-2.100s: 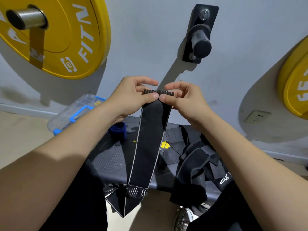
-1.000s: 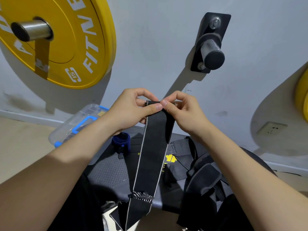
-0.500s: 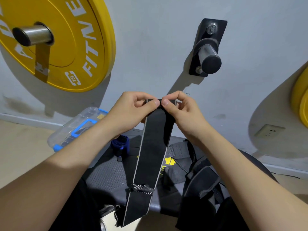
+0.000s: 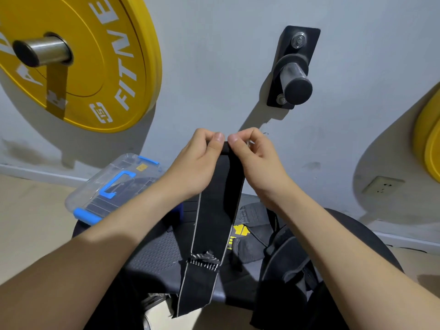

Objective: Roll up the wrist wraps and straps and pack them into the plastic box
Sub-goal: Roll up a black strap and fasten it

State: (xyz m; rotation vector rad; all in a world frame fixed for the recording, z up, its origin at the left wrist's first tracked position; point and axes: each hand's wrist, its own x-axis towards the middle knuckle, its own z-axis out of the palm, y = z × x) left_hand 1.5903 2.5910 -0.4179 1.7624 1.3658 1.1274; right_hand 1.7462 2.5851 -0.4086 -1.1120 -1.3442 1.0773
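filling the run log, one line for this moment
black wrist wrap: top rolled, tail hanging | left hand: pinches roll | right hand: pinches roll | plastic box: left

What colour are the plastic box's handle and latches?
Blue; the plastic box itself is clear. Head view.

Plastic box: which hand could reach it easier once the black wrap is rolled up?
Left hand, probably: the plastic box sits on its side. The right hand would have to cross the black wrap.

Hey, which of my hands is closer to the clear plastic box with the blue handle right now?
Left. The left hand pinches the black wrist wrap just right of the plastic box; the right hand pinches the same rolled end, farther away.
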